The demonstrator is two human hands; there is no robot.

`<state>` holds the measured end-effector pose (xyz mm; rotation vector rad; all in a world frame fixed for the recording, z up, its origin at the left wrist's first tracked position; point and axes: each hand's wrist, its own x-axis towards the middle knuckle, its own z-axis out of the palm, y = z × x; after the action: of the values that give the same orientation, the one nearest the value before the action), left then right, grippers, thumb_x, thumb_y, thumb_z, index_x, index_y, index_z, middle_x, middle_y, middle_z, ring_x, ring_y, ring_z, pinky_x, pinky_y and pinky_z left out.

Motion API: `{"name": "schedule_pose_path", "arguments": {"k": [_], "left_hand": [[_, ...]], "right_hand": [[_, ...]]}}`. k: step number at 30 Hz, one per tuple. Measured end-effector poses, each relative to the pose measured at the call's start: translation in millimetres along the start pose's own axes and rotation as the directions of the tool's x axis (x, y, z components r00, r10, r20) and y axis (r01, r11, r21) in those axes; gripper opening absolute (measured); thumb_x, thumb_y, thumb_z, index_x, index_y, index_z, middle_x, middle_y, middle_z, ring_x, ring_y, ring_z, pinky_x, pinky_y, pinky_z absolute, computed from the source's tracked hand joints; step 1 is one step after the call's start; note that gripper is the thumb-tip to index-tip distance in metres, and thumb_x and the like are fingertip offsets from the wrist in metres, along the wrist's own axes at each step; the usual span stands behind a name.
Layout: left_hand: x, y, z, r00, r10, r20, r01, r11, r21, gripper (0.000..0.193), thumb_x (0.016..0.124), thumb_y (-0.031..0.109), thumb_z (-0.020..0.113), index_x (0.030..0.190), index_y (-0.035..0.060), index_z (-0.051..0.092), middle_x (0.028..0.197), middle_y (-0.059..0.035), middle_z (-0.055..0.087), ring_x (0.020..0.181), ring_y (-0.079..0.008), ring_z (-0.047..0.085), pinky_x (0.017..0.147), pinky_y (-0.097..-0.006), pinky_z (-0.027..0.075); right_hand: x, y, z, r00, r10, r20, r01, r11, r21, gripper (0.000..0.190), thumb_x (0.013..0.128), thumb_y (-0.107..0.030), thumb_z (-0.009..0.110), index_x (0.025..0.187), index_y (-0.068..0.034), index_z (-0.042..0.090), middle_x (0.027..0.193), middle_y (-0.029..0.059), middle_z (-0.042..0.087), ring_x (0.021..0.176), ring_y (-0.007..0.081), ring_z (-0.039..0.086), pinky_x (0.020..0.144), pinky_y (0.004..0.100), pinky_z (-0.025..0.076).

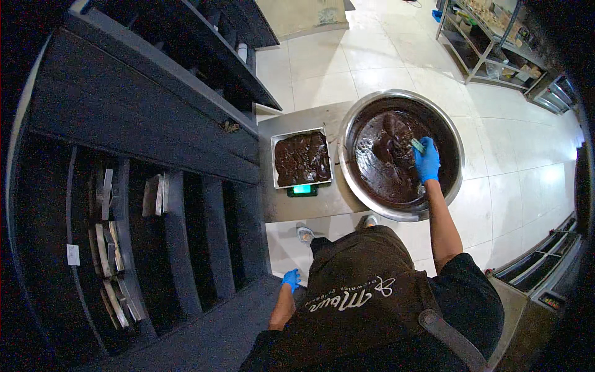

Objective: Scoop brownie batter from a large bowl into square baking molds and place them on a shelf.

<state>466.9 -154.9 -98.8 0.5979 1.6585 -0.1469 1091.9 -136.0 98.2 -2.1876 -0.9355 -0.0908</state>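
Note:
My right hand (426, 160), in a blue glove, grips a green-handled utensil (418, 146) over a large round steel bowl (458, 139). Thick, glossy chocolate batter (383, 144) fills much of the bowl, and the utensil's far end cannot be made out against it. Left of the bowl, a square metal baking pan (332, 179) holds more dark batter (302, 159). That pan rests on a digital kitchen scale (303, 190) with a lit display. My left hand (291, 279), also gloved, hangs low beside my apron with no object visible in it.
Pan and bowl stand on a metal table (279, 209). A dark shelving unit (153, 116) rises along the left, with flat metal pieces (111, 255) in its slots. A metal rack (488, 60) stands at the far right, over the tiled floor (506, 153).

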Motion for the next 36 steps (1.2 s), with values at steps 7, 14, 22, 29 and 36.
{"name": "schedule_pose_path", "arguments": {"k": [7, 14, 22, 29, 36], "left_hand": [[76, -22, -86, 0.991, 0.035, 0.125, -0.022, 0.994, -0.109, 0.038, 0.089, 0.034, 0.032, 0.121, 0.0191, 0.045, 0.110, -0.0088, 0.053, 0.090, -0.0303, 0.051, 0.077, -0.0548, 0.037], [100, 0, -159, 0.997, 0.019, 0.068, -0.008, 0.987, -0.161, 0.036, 0.085, 0.041, 0.041, 0.114, 0.0212, 0.050, 0.104, -0.0061, 0.055, 0.086, -0.0284, 0.052, 0.070, -0.0453, 0.040], [101, 5, -237, 0.991, 0.129, 0.023, -0.125, 0.985, -0.120, 0.033, 0.081, 0.042, 0.050, 0.100, 0.0148, 0.053, 0.088, -0.0041, 0.056, 0.071, -0.0235, 0.052, 0.063, -0.0407, 0.039], [158, -81, -291, 0.996, -0.014, 0.092, 0.037, 0.968, -0.249, 0.043, 0.082, 0.044, 0.049, 0.113, 0.0142, 0.052, 0.092, -0.0063, 0.058, 0.076, -0.0241, 0.053, 0.067, -0.0433, 0.040], [172, -106, -271, 0.961, 0.169, 0.220, -0.173, 0.985, -0.002, 0.038, 0.085, 0.040, 0.046, 0.111, 0.0118, 0.051, 0.089, -0.0058, 0.058, 0.072, -0.0226, 0.054, 0.058, -0.0422, 0.042]], "right_hand": [[10, -79, -5, 0.985, -0.175, 0.008, 0.174, 0.985, 0.017, 0.024, 0.080, -0.014, 0.061, 0.099, -0.001, 0.053, 0.088, 0.0157, 0.060, 0.075, 0.0260, 0.059, 0.070, 0.0329, 0.046], [-11, -250, 23, 0.990, -0.111, 0.088, 0.065, 0.909, 0.413, 0.015, 0.086, -0.014, 0.054, 0.097, -0.004, 0.057, 0.070, 0.0067, 0.060, 0.059, 0.0117, 0.052, 0.057, 0.0262, 0.044], [-166, -251, 216, 0.957, 0.019, 0.288, -0.105, 0.953, 0.285, 0.027, 0.087, -0.021, 0.052, 0.103, 0.000, 0.055, 0.091, 0.0240, 0.060, 0.086, 0.0347, 0.059, 0.070, 0.0362, 0.045], [-191, -274, 237, 0.900, 0.112, 0.422, -0.152, 0.986, 0.062, 0.034, 0.086, -0.022, 0.054, 0.107, 0.005, 0.053, 0.093, 0.0252, 0.060, 0.088, 0.0328, 0.061, 0.072, 0.0354, 0.047], [-198, -266, 230, 0.922, 0.144, 0.359, -0.168, 0.985, 0.037, 0.035, 0.086, -0.024, 0.053, 0.107, 0.004, 0.054, 0.094, 0.0257, 0.059, 0.088, 0.0348, 0.060, 0.072, 0.0375, 0.047]]}}
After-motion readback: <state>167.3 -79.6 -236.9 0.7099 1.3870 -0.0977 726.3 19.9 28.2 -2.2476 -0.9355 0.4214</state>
